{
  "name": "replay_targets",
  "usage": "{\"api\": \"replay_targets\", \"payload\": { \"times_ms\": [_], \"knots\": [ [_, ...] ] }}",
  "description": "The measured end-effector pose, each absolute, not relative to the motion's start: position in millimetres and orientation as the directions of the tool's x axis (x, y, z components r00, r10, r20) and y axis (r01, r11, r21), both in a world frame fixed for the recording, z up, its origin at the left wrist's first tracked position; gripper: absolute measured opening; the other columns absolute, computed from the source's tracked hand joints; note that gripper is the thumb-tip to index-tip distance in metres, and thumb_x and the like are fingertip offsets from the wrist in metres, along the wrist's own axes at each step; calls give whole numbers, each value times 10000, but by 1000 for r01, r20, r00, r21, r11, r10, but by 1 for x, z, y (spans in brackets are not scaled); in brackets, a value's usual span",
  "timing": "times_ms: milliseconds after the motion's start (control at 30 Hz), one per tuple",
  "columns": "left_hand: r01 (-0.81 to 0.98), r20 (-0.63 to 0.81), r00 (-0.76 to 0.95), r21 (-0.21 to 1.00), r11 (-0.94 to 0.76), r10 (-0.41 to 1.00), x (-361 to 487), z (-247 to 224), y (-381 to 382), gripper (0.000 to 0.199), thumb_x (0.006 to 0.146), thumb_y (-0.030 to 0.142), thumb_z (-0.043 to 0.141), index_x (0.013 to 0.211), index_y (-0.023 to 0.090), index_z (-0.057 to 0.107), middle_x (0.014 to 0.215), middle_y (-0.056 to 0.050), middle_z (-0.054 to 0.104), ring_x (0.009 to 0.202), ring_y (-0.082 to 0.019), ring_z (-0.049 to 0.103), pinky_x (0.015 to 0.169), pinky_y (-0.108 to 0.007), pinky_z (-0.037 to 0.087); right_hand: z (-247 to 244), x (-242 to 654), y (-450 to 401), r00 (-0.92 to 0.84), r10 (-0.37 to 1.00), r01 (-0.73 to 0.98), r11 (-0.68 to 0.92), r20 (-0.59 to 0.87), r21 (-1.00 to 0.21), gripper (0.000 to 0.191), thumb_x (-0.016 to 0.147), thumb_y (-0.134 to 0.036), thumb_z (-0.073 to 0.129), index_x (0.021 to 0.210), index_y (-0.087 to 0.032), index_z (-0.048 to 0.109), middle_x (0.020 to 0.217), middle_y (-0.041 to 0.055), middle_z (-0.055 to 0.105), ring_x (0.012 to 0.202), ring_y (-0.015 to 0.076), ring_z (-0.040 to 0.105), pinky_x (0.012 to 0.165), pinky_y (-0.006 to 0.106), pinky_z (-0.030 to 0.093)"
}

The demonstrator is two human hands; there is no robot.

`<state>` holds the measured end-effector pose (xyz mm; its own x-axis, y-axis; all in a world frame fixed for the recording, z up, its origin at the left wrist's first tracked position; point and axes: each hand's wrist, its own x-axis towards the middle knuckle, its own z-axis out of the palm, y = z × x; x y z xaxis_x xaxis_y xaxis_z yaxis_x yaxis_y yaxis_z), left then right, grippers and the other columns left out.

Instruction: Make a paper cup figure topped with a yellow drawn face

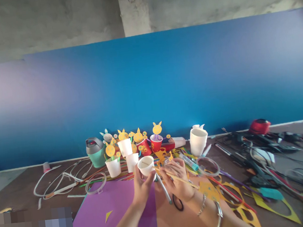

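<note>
My left hand is closed round a small white paper cup, tilted so that its opening faces me. Something thin lies inside the cup, too small to make out. In my right hand is a thin yellowish stick, pinched between the fingers, its front end close to the cup's right side. I cannot tell whether the stick touches the cup. Just below, a white pen-like tube lies between the two hands. Behind the held cup stand white cups and a red cup with yellow paper animal-head figures.
A purple sheet and an orange sheet cover the table in front. Stacked white cups, a tape roll and yellow paper offcuts lie right. A green container and white cables are left.
</note>
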<state>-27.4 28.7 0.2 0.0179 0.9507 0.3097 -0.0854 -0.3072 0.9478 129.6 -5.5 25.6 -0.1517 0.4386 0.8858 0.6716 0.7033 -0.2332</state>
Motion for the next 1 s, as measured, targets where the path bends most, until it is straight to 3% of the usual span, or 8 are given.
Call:
{"api": "replay_targets", "payload": {
  "times_ms": [200, 400, 533, 700, 1000],
  "knots": [
    [-70, 349, 10, 935, -347, 937, -29, -4, 32, 471, 764, 383, 708, 1161, 197, 535, 984, -59, 660, 879, -202, 624, 771, -302, 484, 27, 125, -9, -225, 443, 640, 739, 868, -211, 345, 885, -78, 539, 1193, -227, 577, 969, 32, 726, 866, 182, 636, 907, 429, 369],
    [-64, 338, 34, 940, -336, 941, -30, -9, 32, 443, 765, 386, 711, 1129, 190, 550, 998, -69, 660, 915, -220, 622, 797, -317, 479, 30, 129, -11, -230, 380, 662, 736, 896, -142, 306, 852, -72, 605, 1119, -221, 604, 860, -1, 739, 746, 150, 641, 906, 410, 374],
    [-95, 318, 25, 945, -314, 948, -28, -9, 32, 477, 734, 407, 735, 1122, 187, 565, 978, -66, 668, 911, -229, 627, 789, -313, 481, 30, 128, -12, -230, 339, 644, 756, 912, -118, 307, 863, -67, 581, 1134, -211, 594, 892, 16, 738, 774, 156, 643, 854, 389, 397],
    [-123, 317, 49, 943, -309, 947, -30, -7, 33, 480, 742, 390, 735, 1140, 188, 558, 985, -68, 663, 918, -225, 623, 786, -309, 484, 27, 127, -10, -259, 360, 599, 788, 896, -143, 337, 886, -66, 538, 1193, -204, 565, 974, 45, 726, 877, 171, 645, 842, 386, 422],
    [-99, 337, 41, 938, -331, 941, -30, -8, 35, 443, 752, 389, 727, 1109, 187, 561, 978, -68, 651, 911, -220, 617, 798, -318, 476, 23, 128, -7, -249, 443, 611, 762, 861, -215, 309, 907, -112, 533, 1180, -239, 600, 943, 34, 732, 840, 183, 639, 843, 406, 426]
  ]
}}
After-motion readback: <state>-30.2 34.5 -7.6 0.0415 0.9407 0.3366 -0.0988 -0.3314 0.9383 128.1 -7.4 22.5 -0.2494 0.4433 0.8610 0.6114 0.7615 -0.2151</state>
